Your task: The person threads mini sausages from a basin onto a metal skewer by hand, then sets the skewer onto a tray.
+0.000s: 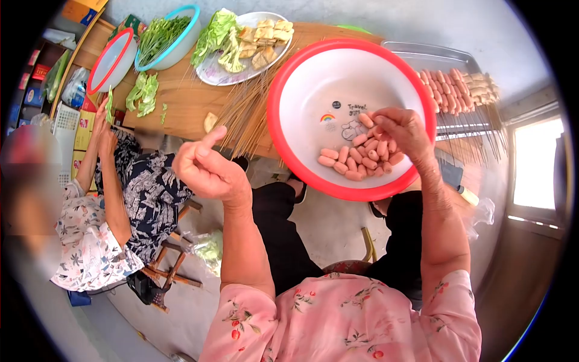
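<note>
My right hand [405, 134] is over the big red-rimmed white basin [351, 50], its fingertips closed on a small pink sausage [365, 120]. Below it, a heap of similar sausages [362, 158] lies on the basin floor. To the left of the basin, my left hand [211, 166] is raised in the air, index finger stretched out and the other fingers loosely curled; nothing shows in it. Just beyond that hand, a spread of thin wooden skewers [246, 117] lies on the wooden table [181, 90].
A metal tray [431, 50] at right bears skewered sausages [446, 90]. A plate [212, 73] holds lettuce and yellowish slices. Greens fill a blue-rimmed bowl [194, 29], beside a red-rimmed bowl [128, 37]. A cleaver [451, 175] lies right. A seated person [102, 235] handles a leaf.
</note>
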Available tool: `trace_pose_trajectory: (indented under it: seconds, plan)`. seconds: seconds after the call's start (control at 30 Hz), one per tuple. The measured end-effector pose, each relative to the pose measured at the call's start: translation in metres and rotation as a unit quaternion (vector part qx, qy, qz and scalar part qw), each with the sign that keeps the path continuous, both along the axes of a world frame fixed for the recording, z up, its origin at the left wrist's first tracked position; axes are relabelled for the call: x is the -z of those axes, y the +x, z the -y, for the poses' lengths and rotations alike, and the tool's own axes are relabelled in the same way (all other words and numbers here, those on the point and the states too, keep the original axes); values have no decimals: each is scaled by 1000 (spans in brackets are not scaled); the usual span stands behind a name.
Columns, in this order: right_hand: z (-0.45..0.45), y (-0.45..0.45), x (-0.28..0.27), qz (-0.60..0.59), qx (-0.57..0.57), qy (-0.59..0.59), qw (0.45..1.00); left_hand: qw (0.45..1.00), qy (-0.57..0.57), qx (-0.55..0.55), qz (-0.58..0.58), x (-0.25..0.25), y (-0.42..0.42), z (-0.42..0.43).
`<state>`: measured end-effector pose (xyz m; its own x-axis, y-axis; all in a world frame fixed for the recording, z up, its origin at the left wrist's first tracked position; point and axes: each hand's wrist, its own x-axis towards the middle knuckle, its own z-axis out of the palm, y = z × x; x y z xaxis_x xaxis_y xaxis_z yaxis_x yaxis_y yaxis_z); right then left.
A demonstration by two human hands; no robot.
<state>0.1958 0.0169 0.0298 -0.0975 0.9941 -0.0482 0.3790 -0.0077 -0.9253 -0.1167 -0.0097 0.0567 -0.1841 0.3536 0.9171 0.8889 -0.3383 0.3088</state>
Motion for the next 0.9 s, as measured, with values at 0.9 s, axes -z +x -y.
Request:
trace_pose_trajectory:
  seconds: [0.9]
  plan:
    - [0,55,-15,-465,208,-10,860,783,-533,319,33,46,140,-41]
